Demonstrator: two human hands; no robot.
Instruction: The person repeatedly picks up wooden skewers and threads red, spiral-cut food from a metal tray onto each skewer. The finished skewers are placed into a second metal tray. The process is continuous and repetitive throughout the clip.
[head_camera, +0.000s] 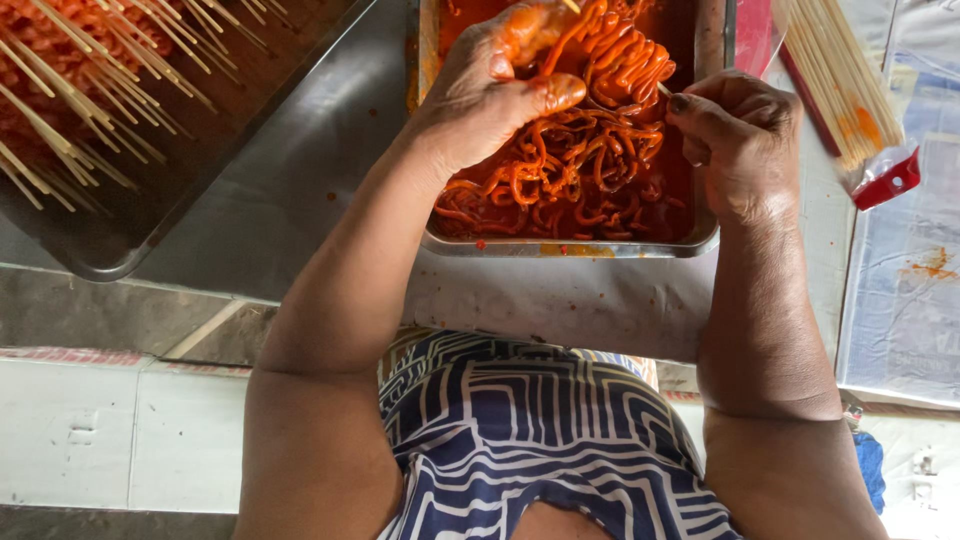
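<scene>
Your left hand (490, 85) grips red sauced strips (570, 160) over the steel tray (705, 235); your right hand (735, 140) pinches a thin skewer (664, 89) just beside them.

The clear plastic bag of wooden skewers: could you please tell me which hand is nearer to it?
Right. The right hand is just beside the clear plastic bag of wooden skewers; the left hand is across the steel tray.

Both bare forearms reach forward, elbows bent. The left hand (490, 85), smeared orange-red, curls with thumb extended. The right hand (735, 140) pinches, fingers folded inward.
</scene>
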